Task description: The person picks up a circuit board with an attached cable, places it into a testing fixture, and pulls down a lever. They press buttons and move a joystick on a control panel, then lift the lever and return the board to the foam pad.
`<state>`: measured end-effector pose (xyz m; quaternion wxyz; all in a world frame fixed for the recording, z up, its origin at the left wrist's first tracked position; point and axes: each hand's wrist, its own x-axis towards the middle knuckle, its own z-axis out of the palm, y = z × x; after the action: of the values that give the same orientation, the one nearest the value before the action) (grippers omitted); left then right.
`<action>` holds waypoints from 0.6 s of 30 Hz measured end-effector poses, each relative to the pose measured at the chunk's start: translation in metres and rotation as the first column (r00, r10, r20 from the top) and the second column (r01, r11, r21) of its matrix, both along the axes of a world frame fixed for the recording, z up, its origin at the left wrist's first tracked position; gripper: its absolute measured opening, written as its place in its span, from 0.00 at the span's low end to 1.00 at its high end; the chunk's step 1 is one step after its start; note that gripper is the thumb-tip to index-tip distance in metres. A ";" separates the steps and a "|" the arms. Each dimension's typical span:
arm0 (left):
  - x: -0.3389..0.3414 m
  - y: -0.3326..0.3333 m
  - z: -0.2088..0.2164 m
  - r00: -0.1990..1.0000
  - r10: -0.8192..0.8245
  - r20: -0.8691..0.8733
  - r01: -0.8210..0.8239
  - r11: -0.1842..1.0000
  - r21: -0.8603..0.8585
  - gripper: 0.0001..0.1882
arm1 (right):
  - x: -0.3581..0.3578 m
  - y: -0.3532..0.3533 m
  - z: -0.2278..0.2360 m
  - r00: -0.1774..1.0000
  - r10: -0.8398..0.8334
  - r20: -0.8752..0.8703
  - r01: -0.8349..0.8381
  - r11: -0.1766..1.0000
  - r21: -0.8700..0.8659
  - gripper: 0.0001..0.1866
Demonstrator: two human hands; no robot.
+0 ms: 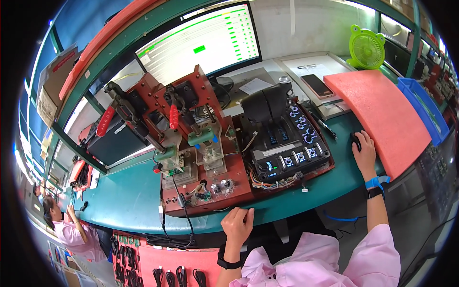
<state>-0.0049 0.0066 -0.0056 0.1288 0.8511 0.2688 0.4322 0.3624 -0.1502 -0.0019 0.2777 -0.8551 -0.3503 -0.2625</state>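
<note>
My right hand point(366, 152) rests over a black computer mouse point(355, 142) on the green mat, its fingers wrapped round it. At the bench's front edge, beside a red test fixture point(224, 197), my left hand point(237, 225) is curled into a loose fist, and nothing shows in it. The fixture carries two toggle clamps with red handles point(174, 116) above green circuit boards point(201, 137). To the right of the clamps sits a black control unit point(287, 155) with a large twin lever point(267, 105), lit knobs and exposed wires. A monitor point(201, 45) behind glows with green-marked rows.
A pink foam slab point(377, 115) lies right of the mouse, next to a blue bin point(425, 110). A phone point(317, 86), a pen point(325, 126) and a green fan point(366, 48) stand or lie behind. Coiled black cables point(180, 276) sit below left. Another person point(76, 234) works far left.
</note>
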 end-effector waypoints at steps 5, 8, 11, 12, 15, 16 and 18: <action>-0.002 0.000 -0.001 1.000 -0.001 0.008 0.001 1.000 0.012 0.12 | -0.010 0.004 0.005 0.997 0.070 0.012 -0.069 0.996 -0.049 0.18; -0.003 -0.001 0.000 1.000 -0.001 0.024 0.001 1.000 0.003 0.11 | -0.013 0.009 0.006 0.989 0.140 0.036 -0.138 0.989 -0.045 0.18; -0.003 -0.001 0.001 0.999 -0.008 0.041 0.009 1.000 -0.017 0.11 | -0.012 0.014 0.005 0.982 0.190 0.021 -0.188 0.980 -0.062 0.19; -0.002 -0.002 0.002 0.999 -0.009 0.043 0.010 1.000 -0.018 0.11 | -0.010 0.015 0.006 0.981 0.194 0.025 -0.192 0.979 -0.061 0.19; -0.002 -0.001 0.003 0.999 -0.018 0.041 0.019 1.000 -0.017 0.11 | -0.010 0.016 0.006 0.982 0.188 0.000 -0.188 0.979 -0.077 0.20; -0.002 -0.001 0.003 0.999 -0.018 0.042 0.018 1.000 -0.014 0.11 | -0.010 0.016 0.005 0.982 0.189 -0.002 -0.189 0.979 -0.077 0.20; -0.002 -0.001 0.003 0.999 -0.020 0.043 0.020 1.000 -0.008 0.11 | -0.008 0.018 0.003 0.986 0.170 0.001 -0.169 0.984 -0.056 0.19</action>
<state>-0.0068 0.0057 -0.0031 0.1426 0.8437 0.2594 0.4478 0.3542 -0.1321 0.0016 0.2743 -0.8289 -0.4297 -0.2306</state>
